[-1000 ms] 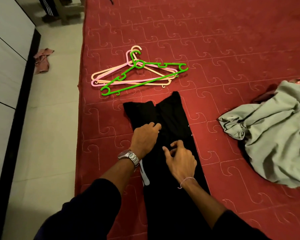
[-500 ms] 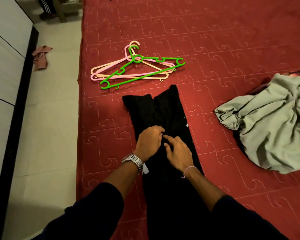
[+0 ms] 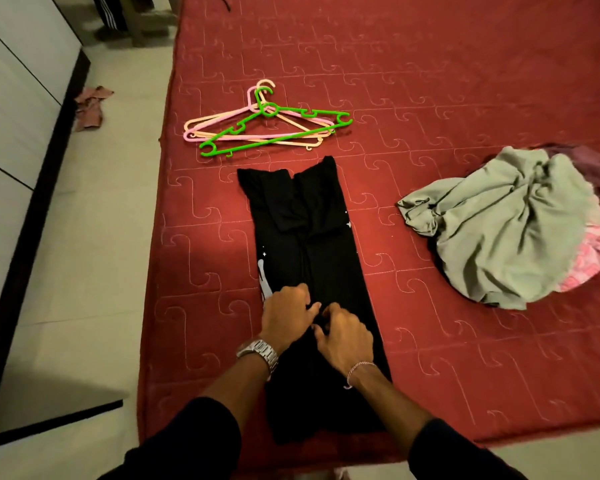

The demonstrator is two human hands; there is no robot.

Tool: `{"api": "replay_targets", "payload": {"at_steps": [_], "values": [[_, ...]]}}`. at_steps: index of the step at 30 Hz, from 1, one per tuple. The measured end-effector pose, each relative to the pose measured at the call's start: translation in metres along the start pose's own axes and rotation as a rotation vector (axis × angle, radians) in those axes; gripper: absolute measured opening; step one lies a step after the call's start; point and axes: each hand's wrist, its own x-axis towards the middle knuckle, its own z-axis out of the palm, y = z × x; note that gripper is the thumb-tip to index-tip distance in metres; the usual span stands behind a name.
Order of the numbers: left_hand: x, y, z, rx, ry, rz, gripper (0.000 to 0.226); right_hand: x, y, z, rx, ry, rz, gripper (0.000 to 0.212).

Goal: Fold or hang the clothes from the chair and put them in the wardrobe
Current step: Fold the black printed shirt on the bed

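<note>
Head view: you are working both hands back toward yourself along the black T-shirt [image 3: 309, 237] — a second ago they were sitting further up the cloth, now they are meeting low on its centre line. Your left hand [image 3: 286, 318] is curling its fingers down onto the fabric, and your right hand [image 3: 342, 336] is curling beside it, thumbs nearly touching; whether either is actually pinching cloth, I cannot tell. The shirt is lying lengthwise on the red quilted bed cover [image 3: 465, 81], both sides already folded in, sleeves tucked at the far end. That is probably meaning the smoothing pass is finishing and the end-to-end fold is coming next. Green hanger [image 3: 274, 131] and the pale ones under it are lying just beyond the collar end, untouched. A grey-green garment [image 3: 506, 230] is waiting in a heap to your right — still plenty left.
</note>
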Motion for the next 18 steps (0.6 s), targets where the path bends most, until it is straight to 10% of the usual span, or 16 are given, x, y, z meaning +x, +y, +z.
{"api": "replay_targets", "payload": {"at_steps": [10,18], "values": [[-0.094,0.031,0.035,-0.162,-0.067,-0.317,0.023,-0.092,0.030,0.017,0.038,-0.032,-0.063,0.022],[-0.118,0.025,0.036,-0.239,-0.072,-0.283,0.021,-0.120,0.038,0.025,0.917,-0.217,0.393,0.019]]}}
